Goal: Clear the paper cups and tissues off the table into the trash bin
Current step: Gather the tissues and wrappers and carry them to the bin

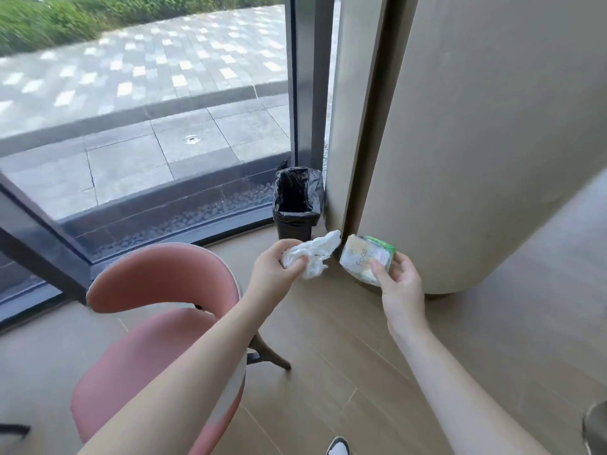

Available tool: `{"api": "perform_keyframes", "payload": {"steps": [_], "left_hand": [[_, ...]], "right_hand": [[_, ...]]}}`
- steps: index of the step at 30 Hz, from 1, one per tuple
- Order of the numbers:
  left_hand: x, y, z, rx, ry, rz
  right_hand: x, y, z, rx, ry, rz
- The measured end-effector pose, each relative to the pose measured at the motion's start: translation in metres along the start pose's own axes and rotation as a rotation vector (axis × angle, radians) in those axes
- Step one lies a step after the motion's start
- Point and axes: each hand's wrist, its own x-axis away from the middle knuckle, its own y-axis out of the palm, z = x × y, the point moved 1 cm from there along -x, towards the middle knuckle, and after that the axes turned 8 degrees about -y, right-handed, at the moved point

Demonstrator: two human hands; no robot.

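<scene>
My left hand (277,266) grips a crumpled white tissue (313,256), held out in front of me above the floor. My right hand (399,284) pinches a small tissue pack (363,259) with a green edge and the word "face" on it. The black trash bin (295,205), lined with a black bag and with its mouth uncovered, stands on the floor by the window, just beyond the tissue. No paper cups or table are in view.
A pink chair (157,310) stands under my left arm. A wide beige column (460,142) rises right of the bin. The window frame (305,80) is behind the bin. Wooden floor (492,323) spreads below. My shoe (338,447) shows at the bottom edge.
</scene>
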Motion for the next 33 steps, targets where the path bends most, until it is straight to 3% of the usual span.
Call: {"api": "perform_keyframes", "payload": {"steps": [13, 33], "left_hand": [[-0.133, -0.006, 0.003, 0.05, -0.076, 0.136], [-0.388, -0.033, 0.031, 0.027, -0.121, 0.191]], "right_hand": [[-0.143, 0.068, 0.029, 0.032, 0.051, -0.104], [-0.373, 0.196, 0.065, 0.093, 0.022, -0.145]]}}
